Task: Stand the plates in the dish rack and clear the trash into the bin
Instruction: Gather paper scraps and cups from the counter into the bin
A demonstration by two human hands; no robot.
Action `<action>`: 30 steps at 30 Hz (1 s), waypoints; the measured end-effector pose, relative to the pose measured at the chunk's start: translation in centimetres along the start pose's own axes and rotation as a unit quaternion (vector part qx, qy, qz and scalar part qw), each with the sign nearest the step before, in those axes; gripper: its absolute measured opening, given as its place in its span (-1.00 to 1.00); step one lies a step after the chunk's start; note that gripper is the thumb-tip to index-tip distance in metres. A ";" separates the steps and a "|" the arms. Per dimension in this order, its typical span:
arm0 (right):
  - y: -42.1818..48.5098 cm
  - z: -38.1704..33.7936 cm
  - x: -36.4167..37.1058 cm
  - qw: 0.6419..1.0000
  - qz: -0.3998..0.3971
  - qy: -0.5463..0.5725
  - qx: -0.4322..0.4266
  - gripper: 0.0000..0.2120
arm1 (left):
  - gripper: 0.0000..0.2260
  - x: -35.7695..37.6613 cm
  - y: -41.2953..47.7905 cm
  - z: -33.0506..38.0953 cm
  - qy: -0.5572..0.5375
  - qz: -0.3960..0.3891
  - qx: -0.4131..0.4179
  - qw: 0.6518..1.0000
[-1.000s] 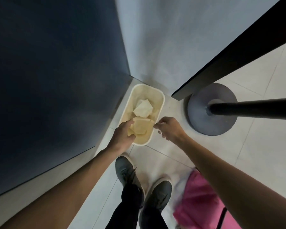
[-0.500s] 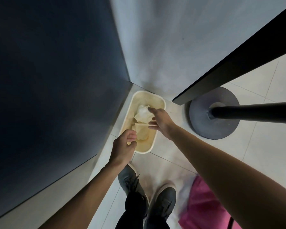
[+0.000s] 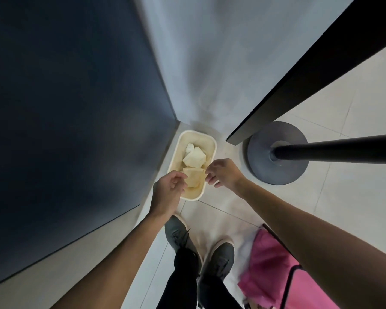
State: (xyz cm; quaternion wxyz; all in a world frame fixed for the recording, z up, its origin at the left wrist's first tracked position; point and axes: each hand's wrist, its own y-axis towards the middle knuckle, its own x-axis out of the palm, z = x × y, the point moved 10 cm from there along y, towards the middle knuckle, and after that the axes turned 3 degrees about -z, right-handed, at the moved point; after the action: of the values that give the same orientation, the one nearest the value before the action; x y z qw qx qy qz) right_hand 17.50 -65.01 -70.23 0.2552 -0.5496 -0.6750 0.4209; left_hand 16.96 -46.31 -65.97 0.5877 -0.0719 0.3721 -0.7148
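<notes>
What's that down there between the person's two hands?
In the head view, the near end of the cream bin, with folded paper trash in it, lies between the left hand and the right hand.

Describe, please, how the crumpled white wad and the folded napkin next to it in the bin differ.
The crumpled wad is bright white and balled up, while the folded napkin is cream and flat, folded roughly square. The crumpled wad shows as the smaller piece; the folded napkin covers more area. The crumpled wad lies toward the far end, the folded napkin nearer the middle. Both are paper trash lying inside the bin.
</notes>
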 end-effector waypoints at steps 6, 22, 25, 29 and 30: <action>-7.9 -3.1 0.4 0.998 0.011 -0.041 -0.053 -0.84 | -0.81 -2.7 -4.7 6.5 0.002 0.019 0.034 0.999; -38.7 -11.0 2.6 0.918 0.046 -0.250 -0.304 -0.69 | -0.78 -9.6 -30.7 18.9 0.140 0.021 0.140 0.980; -43.0 -11.2 3.8 0.896 0.030 -0.293 -0.331 -0.54 | -0.66 -10.4 -34.9 19.6 0.169 0.026 0.172 0.970; -47.3 -12.1 5.4 0.868 0.010 -0.333 -0.368 -0.30 | -0.52 -12.3 -39.8 20.3 0.179 0.065 0.189 0.963; -48.3 -12.6 5.7 0.858 0.009 -0.344 -0.381 -0.28 | -0.49 -13.0 -40.9 20.4 0.181 0.078 0.192 0.961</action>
State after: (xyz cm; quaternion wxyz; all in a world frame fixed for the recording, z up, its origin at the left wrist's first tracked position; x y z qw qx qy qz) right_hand 0.70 -57.96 -23.44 -0.2264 -0.4299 -0.8224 0.2959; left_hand -0.30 -42.55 -21.84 0.5671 0.2022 0.3323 -0.7260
